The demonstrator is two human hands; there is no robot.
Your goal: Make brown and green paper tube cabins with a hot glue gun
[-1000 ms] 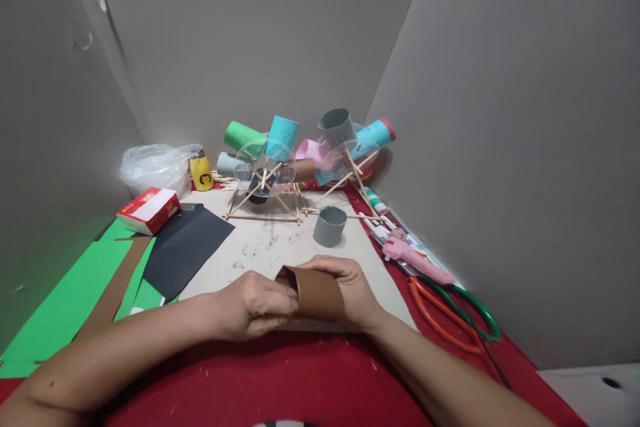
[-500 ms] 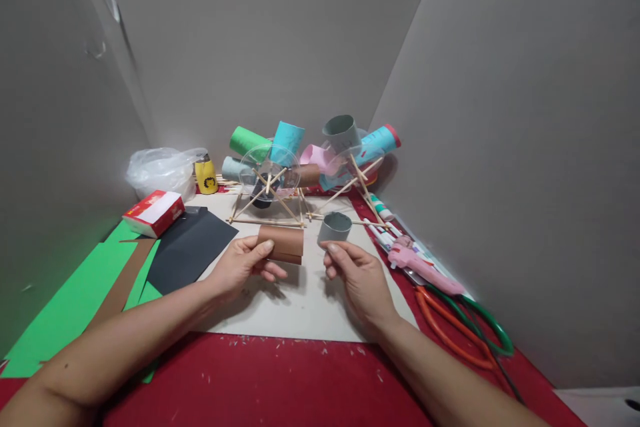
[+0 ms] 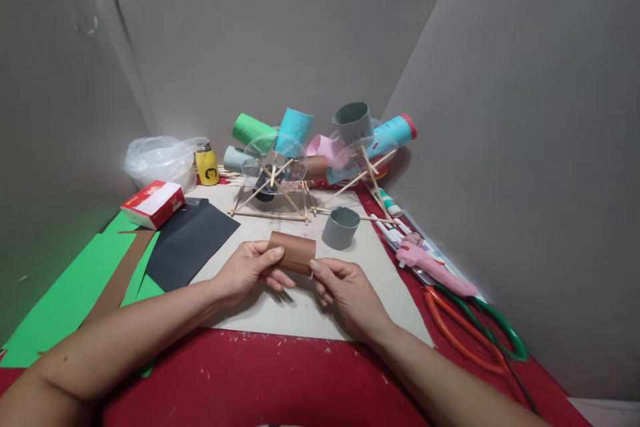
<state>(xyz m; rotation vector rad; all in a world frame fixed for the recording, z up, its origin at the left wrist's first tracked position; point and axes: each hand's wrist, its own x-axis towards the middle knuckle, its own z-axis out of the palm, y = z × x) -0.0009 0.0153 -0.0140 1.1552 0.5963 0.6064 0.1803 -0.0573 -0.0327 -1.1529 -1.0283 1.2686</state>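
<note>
A brown paper tube lies level between my hands, its overlapping seam facing me. My left hand pinches its left end, thumb on top and fingers beneath. At the right end, the closed thumb and finger of my right hand grip the lower edge near the seam. Just behind stands a short grey paper tube on the white sheet. Farther back are two wheel-like models with clear discs, a left one and a right one, on wooden stick frames with coloured paper tubes.
On the left are green paper, black paper, a red and white box, a plastic bag and a yellow container. On the right lie a pink glue gun, markers and orange-handled scissors. Grey walls surround the red table.
My right hand has moved left from beside the grey tube and taken hold of the brown tube's right end. The brown tube has tilted slightly. The whole view has shifted a little.
</note>
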